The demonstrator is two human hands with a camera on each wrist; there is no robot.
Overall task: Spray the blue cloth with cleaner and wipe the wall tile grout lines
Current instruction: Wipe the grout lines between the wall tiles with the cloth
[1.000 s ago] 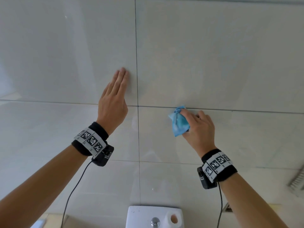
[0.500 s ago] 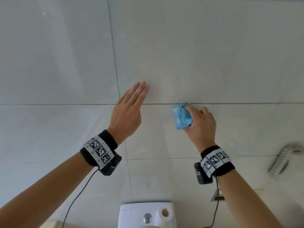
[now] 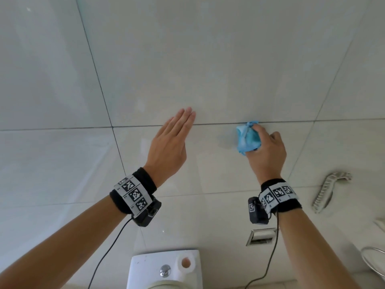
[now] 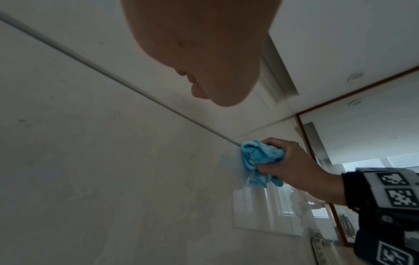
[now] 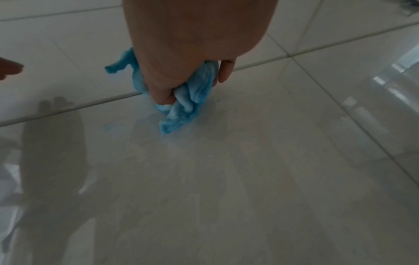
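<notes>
Head view, right hand [image 3: 265, 152] bunching blue cloth [image 3: 248, 139] against horizontal grout line [image 3: 218, 123], left hand [image 3: 168, 147] flat, fingers straight

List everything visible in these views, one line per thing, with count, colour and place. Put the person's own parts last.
blue cloth: one, light blue, bunched against the horizontal grout line.
wall tiles: several, glossy off-white, filling the view.
toilet tank: one, white, bottom centre, chrome button on top.
toilet paper roll: one, white, on the tank's right corner.
brush: one, pale, low on the right.
metal recess: one, silver, set in the wall below the right wrist.
left hand: flat, fingers straight, by the wall.
right hand: grips the cloth.
</notes>
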